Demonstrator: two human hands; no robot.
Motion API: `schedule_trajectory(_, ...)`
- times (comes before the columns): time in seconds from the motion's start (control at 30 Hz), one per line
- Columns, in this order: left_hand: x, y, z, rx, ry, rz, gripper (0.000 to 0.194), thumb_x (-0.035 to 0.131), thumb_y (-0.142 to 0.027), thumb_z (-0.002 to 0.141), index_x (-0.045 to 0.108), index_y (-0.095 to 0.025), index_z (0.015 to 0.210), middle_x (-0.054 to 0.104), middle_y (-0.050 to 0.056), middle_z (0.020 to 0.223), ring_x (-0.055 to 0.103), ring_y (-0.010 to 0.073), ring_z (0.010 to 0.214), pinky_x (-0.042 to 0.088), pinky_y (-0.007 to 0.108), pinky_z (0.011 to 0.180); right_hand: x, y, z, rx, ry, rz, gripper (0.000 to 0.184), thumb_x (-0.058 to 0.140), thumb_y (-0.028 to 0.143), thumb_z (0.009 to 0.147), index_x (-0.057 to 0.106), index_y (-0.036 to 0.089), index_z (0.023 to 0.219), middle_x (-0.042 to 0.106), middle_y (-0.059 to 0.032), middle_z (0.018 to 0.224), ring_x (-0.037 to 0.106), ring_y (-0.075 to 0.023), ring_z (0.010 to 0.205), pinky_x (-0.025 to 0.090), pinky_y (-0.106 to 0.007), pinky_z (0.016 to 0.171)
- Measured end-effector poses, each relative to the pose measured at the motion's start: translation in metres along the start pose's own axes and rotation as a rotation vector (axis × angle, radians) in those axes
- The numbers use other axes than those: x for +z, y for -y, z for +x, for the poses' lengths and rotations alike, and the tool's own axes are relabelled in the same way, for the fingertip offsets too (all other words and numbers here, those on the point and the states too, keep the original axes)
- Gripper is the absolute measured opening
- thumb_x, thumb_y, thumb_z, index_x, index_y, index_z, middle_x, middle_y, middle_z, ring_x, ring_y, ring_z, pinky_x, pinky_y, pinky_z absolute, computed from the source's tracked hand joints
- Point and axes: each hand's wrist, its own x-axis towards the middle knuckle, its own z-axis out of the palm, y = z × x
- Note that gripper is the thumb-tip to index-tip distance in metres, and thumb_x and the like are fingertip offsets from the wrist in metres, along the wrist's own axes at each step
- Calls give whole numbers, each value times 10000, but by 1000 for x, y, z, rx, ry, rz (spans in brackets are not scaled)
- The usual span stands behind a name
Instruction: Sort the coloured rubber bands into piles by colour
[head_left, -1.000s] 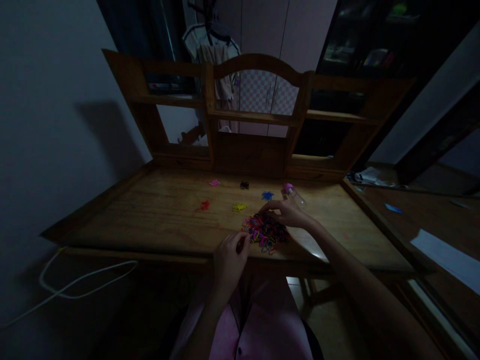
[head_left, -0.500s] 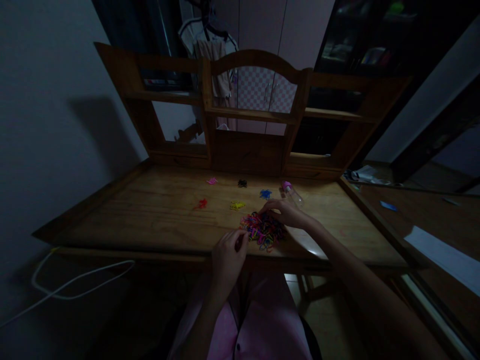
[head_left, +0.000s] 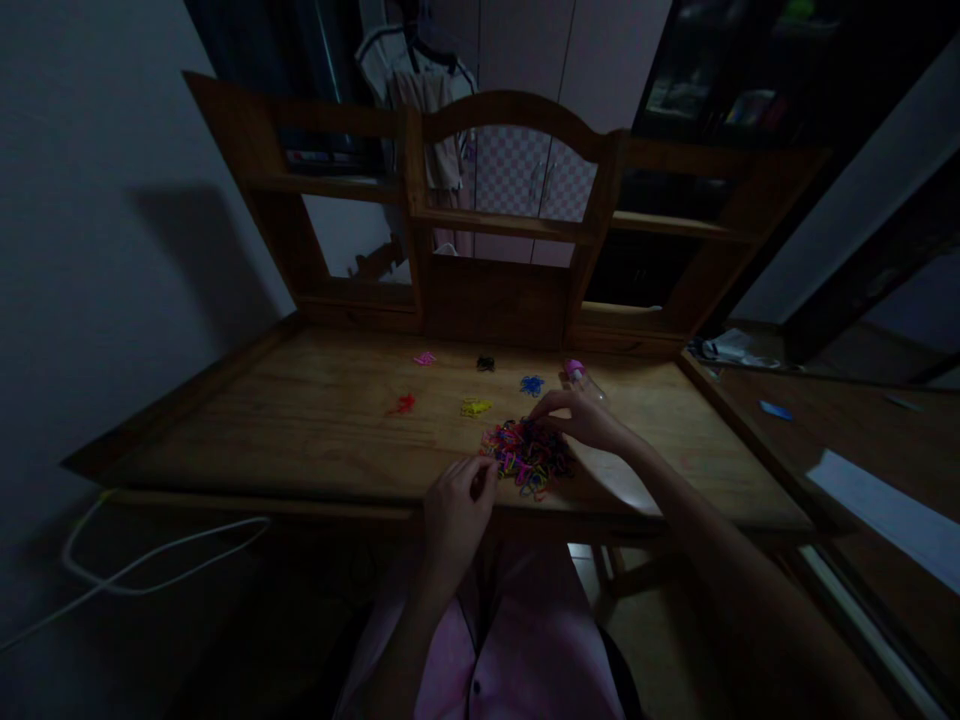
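A mixed heap of small coloured rubber bands (head_left: 525, 460) lies near the front edge of the desk. My left hand (head_left: 461, 495) is closed at the heap's left edge, thumb and forefinger pressed together; whatever they hold is too small to make out. Over the heap's far right side, my right hand (head_left: 577, 418) reaches in with its fingertips pinched down, and their contents are hidden. Beyond the heap are single-colour clusters: yellow bands (head_left: 475, 407), blue bands (head_left: 532, 385), black bands (head_left: 486, 364), pink bands (head_left: 425, 359) and red bands (head_left: 405, 403).
A clear bottle with a pink cap (head_left: 574, 369) lies behind my right hand. The wooden desk (head_left: 300, 430) has a shelf unit (head_left: 495, 228) along its back. White paper (head_left: 885, 510) rests on the surface to the right, and a white cable (head_left: 172, 555) hangs at the left.
My right hand has shifted slightly right along the heap's far edge. My left hand stays almost where it was, and the colour clusters look the same.
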Motion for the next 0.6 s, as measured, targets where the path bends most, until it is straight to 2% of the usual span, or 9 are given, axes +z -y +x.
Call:
schedule_trajectory(0.3,-1,-1,-1,14,-9,-2,161,506,-277,921,657,-233,887,684,24,879,622,171,838,434,243,675,-10,10,-8,38,30,101,189,664,326,834,730,201,958,733,-61,955,653,-199,896,495,-355,858)
schedule_trajectory(0.6,-2,-3,-1,18,-11,-2,165,503,-274,921,658,-225,894,685,36,894,625,177,845,441,247,675,-7,6,-15,68,-40,188,195,635,324,851,731,208,976,727,-61,949,665,-182,870,522,-334,820)
